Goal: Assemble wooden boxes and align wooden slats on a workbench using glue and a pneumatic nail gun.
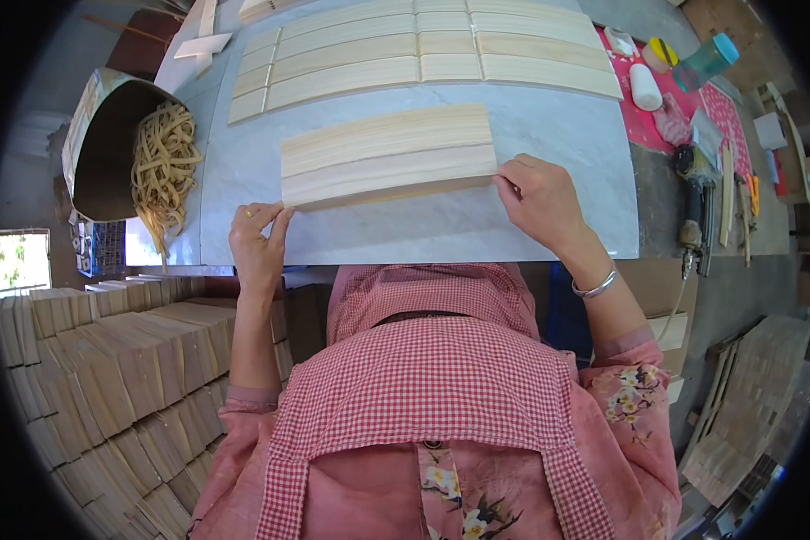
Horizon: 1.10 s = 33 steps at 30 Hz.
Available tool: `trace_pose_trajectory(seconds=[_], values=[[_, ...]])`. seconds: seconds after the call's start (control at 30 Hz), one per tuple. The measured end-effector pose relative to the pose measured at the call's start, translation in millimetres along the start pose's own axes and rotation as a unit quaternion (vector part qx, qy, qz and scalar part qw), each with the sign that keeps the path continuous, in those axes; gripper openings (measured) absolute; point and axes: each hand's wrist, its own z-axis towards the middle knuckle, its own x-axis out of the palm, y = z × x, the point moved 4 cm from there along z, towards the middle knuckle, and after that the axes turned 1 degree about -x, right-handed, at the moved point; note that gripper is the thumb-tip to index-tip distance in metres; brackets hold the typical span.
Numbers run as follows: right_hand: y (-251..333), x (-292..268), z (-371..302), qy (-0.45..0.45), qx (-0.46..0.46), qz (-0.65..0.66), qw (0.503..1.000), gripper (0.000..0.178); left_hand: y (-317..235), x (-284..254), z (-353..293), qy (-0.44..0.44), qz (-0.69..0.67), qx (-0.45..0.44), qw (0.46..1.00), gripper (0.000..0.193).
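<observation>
A pale wooden panel (387,153), made of long strips lying side by side, rests on the bluish-white marbled tabletop (405,236) in front of me. Its near edge is slightly raised, with a shadowed gap beneath. My left hand (259,236) pinches the near left corner between thumb and fingers. At the near right corner, my right hand (542,200) grips the panel the same way, fingers curled. Beyond it lie rows of similar wooden slats (351,67), set edge to edge with narrow grooves crossing them.
Left, a tipped container (108,135) spills a tangle of tan bands (166,157). Stacked wooden boards (135,360) fill the lower left. Right, a red cloth (637,112) bears a white bottle (644,87); a teal-lidded bottle (704,63) and a hand-held tool with a hose (690,202) are nearby.
</observation>
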Motion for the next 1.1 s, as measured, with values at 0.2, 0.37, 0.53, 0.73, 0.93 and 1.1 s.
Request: trace_pose_trajectory(seconds=[0.2,0.37,0.53,0.73,0.93,1.1], values=[[-5.7,-2.5,2.4,-0.002,-0.016,0.041,0.999,0.010,-5.2,-3.2,3.8,0.025,0.009,0.003,1.000,0.012],[-18.0,-10.0,1.9,-0.020,-0.019,0.052,0.998,0.004,-20.0,-3.9,2.4,0.050,0.035,-0.001,0.998,0.012],[-39.1,-23.5,6.0,-0.001,0.022,0.095,0.995,0.003,-55.7,-7.2,20.9,0.112,0.091,-0.028,0.989,0.016],[-50.2,-15.2,26.3,-0.076,0.133,0.235,0.960,0.006,-152.4,31.8,58.5,0.170,0.106,0.190,0.961,0.033],[-46.3,19.3,40.7,-0.173,0.157,0.243,0.941,0.011,-197.2,127.4,70.8,0.234,0.055,0.311,0.919,0.052],[-43.6,25.6,46.0,-0.180,0.175,0.228,0.941,0.006,-190.1,147.1,74.0,0.265,0.003,0.278,0.923,0.050]])
